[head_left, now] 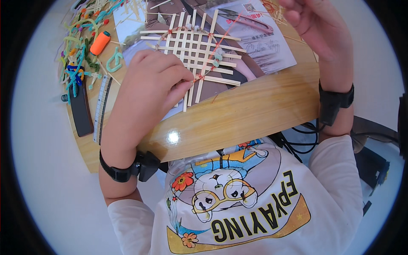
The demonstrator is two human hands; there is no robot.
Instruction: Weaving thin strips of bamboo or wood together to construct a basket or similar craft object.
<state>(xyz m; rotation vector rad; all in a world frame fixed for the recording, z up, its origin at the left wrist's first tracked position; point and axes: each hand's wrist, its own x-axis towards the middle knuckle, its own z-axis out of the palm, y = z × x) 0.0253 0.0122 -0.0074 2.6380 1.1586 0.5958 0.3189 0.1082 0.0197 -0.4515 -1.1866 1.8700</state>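
Note:
A lattice of thin pale wooden sticks (194, 55) lies on a magazine, its crossings tied in places with red thread. My left hand (163, 76) is closed at its near corner, thumb and forefinger pinching by a red knot (199, 77). A strand of red thread (228, 32) rises from the lattice and bends right toward my raised right hand (318, 25). That hand's fingers are curled, seemingly round the thread, and partly cut off by the top edge. Pale green and white fluffy bits (218, 55) sit along the lattice's right side and top.
Pink-handled scissors (250, 22) rest on the magazine (272, 51). Left of it are an orange marker-like cylinder (100, 43), a ruler (102, 106), a long black case (80, 110) and a heap of coloured pipe cleaners (78, 46). Loose sticks lie at the far side of the wooden table (238, 117).

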